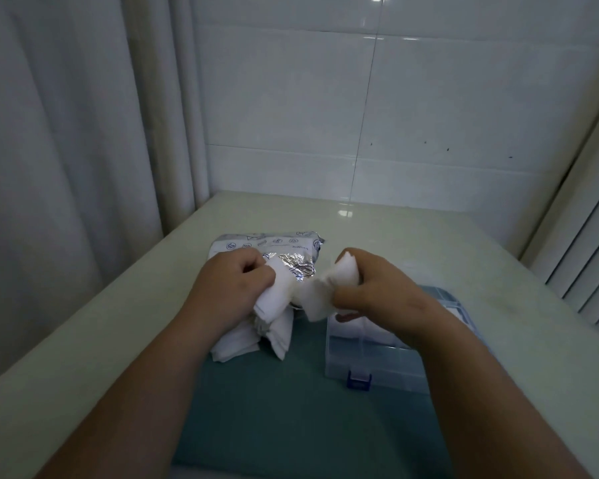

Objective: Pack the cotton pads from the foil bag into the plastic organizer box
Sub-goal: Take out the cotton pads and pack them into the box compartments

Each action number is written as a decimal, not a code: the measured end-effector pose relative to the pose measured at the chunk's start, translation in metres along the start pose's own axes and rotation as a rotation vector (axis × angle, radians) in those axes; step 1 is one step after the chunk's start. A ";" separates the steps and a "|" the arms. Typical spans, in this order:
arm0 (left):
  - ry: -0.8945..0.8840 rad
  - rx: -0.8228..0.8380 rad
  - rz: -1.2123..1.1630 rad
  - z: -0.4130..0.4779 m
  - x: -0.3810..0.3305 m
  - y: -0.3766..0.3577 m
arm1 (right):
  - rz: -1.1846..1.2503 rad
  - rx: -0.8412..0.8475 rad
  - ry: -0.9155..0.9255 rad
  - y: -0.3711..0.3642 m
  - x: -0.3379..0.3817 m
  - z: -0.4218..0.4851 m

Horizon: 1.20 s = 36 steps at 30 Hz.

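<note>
- Cotton pads (312, 299) are bridging both hands at frame centre, probably being split into a box-sized portion.
- Left hand (236, 285) is clutching one end, right hand (377, 292) pinching the other.
- Plastic organizer box (370, 357) is sitting open at lower right, ready beneath that hand.

counter (125, 305) open at left, free strip behind foil bag (256, 243) up to tiled wall (429, 115), organizer box (370, 357) blocking right
</note>
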<state>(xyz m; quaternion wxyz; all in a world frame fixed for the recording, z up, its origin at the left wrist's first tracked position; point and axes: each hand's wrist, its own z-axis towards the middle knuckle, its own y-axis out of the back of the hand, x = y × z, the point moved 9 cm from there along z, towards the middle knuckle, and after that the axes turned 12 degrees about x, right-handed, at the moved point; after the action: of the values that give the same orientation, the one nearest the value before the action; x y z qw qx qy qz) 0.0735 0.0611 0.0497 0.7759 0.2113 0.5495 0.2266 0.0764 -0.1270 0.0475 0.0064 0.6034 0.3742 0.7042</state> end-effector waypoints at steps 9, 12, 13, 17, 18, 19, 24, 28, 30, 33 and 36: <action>0.030 -0.017 0.019 -0.002 0.001 -0.015 | 0.062 -0.124 -0.115 0.009 -0.021 0.003; 0.026 -0.020 0.068 -0.003 0.000 -0.015 | -0.055 -0.098 -0.121 0.003 -0.018 0.005; 0.027 -0.028 0.076 -0.004 0.000 -0.014 | -0.111 -0.105 -0.109 0.003 -0.014 0.005; 0.070 -0.079 0.087 -0.003 0.003 -0.007 | -0.389 -0.028 -0.066 -0.010 0.006 0.006; 0.081 -0.090 0.085 -0.003 0.004 -0.006 | -0.473 0.019 -0.080 -0.020 0.007 0.007; 0.088 -0.098 0.079 -0.002 0.005 -0.005 | -0.585 0.056 -0.092 -0.030 0.008 0.009; 0.106 -0.094 0.052 -0.003 0.007 -0.002 | -0.942 0.155 -0.152 -0.061 -0.003 0.022; 0.112 -0.076 0.047 -0.005 0.004 -0.004 | -1.040 0.166 -0.176 -0.065 -0.007 0.022; 0.110 -0.076 0.040 -0.005 0.003 -0.004 | -1.049 0.175 -0.201 -0.066 -0.010 0.023; 0.106 -0.086 0.035 -0.006 0.001 -0.003 | -1.019 0.163 -0.224 -0.064 -0.009 0.026; 0.103 -0.103 0.020 -0.007 0.001 -0.001 | -0.943 0.131 -0.212 -0.059 -0.004 0.023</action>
<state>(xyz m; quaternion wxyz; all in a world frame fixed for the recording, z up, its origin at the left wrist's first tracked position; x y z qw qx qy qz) 0.0676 0.0614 0.0462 0.7543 0.1647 0.5740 0.2727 0.0711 -0.0742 0.0118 0.3248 0.4354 0.6478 0.5341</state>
